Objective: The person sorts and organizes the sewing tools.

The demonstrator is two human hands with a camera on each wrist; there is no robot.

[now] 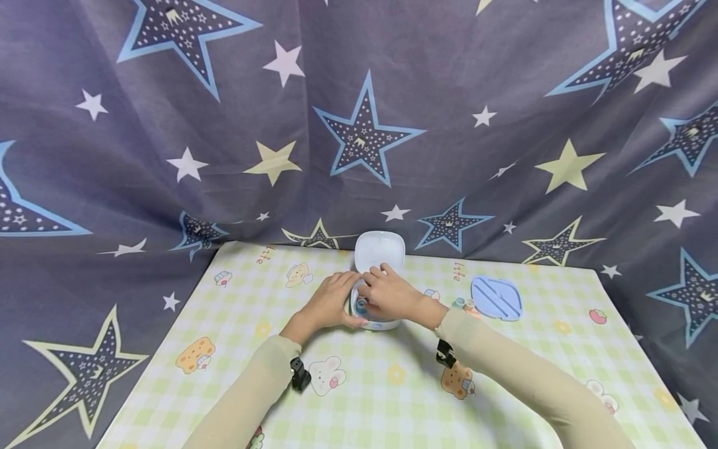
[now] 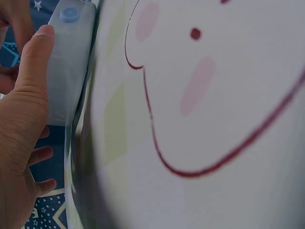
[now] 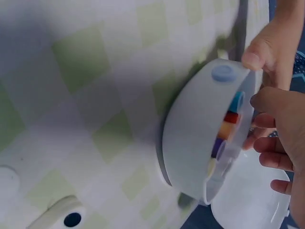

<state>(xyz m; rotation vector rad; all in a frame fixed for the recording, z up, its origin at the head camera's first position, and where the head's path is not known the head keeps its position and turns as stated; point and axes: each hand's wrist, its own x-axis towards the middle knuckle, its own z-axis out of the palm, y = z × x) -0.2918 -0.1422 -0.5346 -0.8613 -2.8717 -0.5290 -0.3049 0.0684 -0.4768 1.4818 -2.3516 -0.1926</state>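
A white box [image 1: 382, 325] stands on the table with its hinged lid [image 1: 379, 248] raised at the back. My left hand [image 1: 331, 300] grips the box's left side, its thumb [image 2: 39, 52] at the front rim near a pale blue button [image 2: 69, 15]. Over the opening is my right hand [image 1: 392, 294], its fingers [image 3: 274, 144] bent and partly down inside the box. Small coloured spool-like pieces [image 3: 228, 125] in teal, red, orange and purple lie in a row inside. A blue round piece [image 1: 361, 304] shows beside the right hand; I cannot tell whether its fingertips pinch anything.
To the right of the box lies a light blue tray [image 1: 496, 298] with slanting bars. Small teal and orange pieces [image 1: 460, 302] sit beside it, partly behind the right sleeve. A green checked cloth [image 1: 224, 399] covers the table, and a star-patterned curtain [image 1: 477, 156] hangs behind.
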